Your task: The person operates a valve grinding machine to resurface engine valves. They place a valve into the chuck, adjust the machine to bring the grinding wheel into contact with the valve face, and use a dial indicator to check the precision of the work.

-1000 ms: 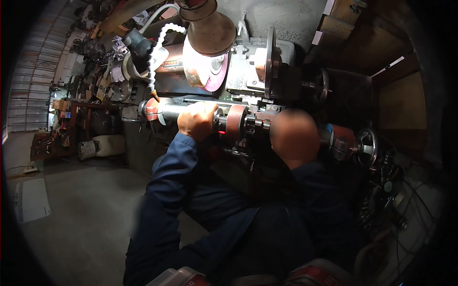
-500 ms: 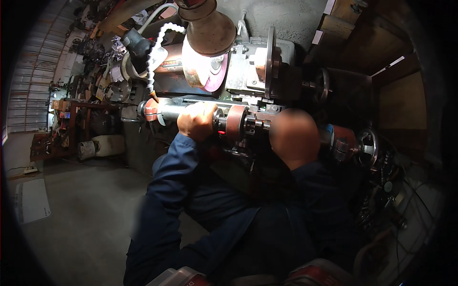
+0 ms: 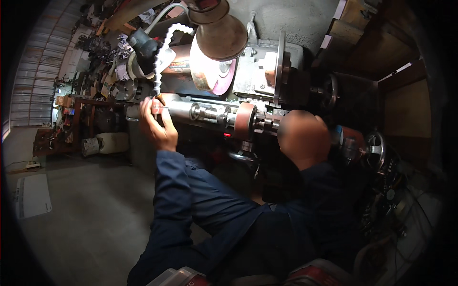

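Co-worker's hand (image 3: 160,126) curls round the L end of the steel shaft (image 3: 191,110), just below the pink grinding wheel (image 3: 212,71) (your own fingers: out of frame, can't tell).

Above the grey steel shaft (image 3: 183,109), a pink-and-white grinding wheel (image 3: 210,71) sits under a brown guard (image 3: 224,33). A reddish-brown collar (image 3: 244,120) rings the shaft to its right. Below the shaft, the sleeve (image 3: 174,200) is plain dark blue. The white segmented coolant hose (image 3: 160,57) rises above the shaft's left end.

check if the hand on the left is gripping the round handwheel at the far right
No, the hand is at the grey metal shaft; the handwheel stands untouched.
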The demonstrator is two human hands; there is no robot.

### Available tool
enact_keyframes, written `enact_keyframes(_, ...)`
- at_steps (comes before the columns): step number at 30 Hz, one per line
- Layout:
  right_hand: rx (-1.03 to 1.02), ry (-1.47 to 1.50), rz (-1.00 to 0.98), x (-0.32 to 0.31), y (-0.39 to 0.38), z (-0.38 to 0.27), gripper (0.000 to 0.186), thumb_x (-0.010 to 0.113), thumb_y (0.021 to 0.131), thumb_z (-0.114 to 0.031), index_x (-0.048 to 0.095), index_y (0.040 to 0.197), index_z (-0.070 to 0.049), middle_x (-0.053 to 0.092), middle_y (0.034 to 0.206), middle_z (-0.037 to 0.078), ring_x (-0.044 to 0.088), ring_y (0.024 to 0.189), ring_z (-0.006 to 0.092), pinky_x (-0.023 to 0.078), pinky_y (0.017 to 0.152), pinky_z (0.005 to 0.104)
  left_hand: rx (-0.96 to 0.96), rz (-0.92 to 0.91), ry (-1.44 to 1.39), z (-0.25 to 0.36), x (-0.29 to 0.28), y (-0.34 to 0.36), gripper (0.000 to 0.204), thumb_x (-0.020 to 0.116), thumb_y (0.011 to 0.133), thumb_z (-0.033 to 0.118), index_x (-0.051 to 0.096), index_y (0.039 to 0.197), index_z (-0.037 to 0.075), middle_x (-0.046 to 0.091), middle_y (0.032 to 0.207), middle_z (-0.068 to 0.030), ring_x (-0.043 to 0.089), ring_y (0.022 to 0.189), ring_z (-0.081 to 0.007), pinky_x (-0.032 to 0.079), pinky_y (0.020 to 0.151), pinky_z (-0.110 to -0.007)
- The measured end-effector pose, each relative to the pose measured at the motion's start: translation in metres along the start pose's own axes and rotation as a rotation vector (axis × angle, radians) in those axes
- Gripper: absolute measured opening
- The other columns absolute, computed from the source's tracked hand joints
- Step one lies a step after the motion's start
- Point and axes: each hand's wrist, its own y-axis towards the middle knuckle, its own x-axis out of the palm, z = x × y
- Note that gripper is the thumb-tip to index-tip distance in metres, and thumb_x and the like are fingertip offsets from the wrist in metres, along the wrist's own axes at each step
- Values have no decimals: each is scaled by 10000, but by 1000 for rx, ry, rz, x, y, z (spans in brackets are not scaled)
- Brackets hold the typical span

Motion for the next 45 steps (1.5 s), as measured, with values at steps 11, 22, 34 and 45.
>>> enact_keyframes(11,32,27,-115,-17,14,4,248,748,591,-155,615,769,-46,620,677,139,637,678,320,518,672,425,-199,-479,-413,-56,22,34,329,585,896,17,568,1222,-24,683,978,-123,650,870,-206,502,785,-310)
enact_keyframes(22,53,10,-162,-22,18,3,205,785,595,-204,657,700,-84,625,660,88,650,692,282,534,677,408,-118,-619,-408,-58,19,44,98,489,960,-28,583,975,-53,576,947,-117,558,878,-232,460,827,-328)
enact_keyframes(34,80,48,-149,-13,13,4,435,846,525,-158,602,872,-61,609,761,131,633,733,322,525,694,427,183,-438,-44,-70,22,32,193,554,851,-32,642,1022,-48,627,1068,-192,606,978,-329,473,911,-399)
enact_keyframes(45,36,39,-100,-15,13,8,513,842,515,-179,638,964,-38,596,774,123,624,749,304,524,693,417,591,-361,349,-80,19,29,261,592,752,-13,681,997,-26,667,1043,-220,635,951,-386,493,898,-462)
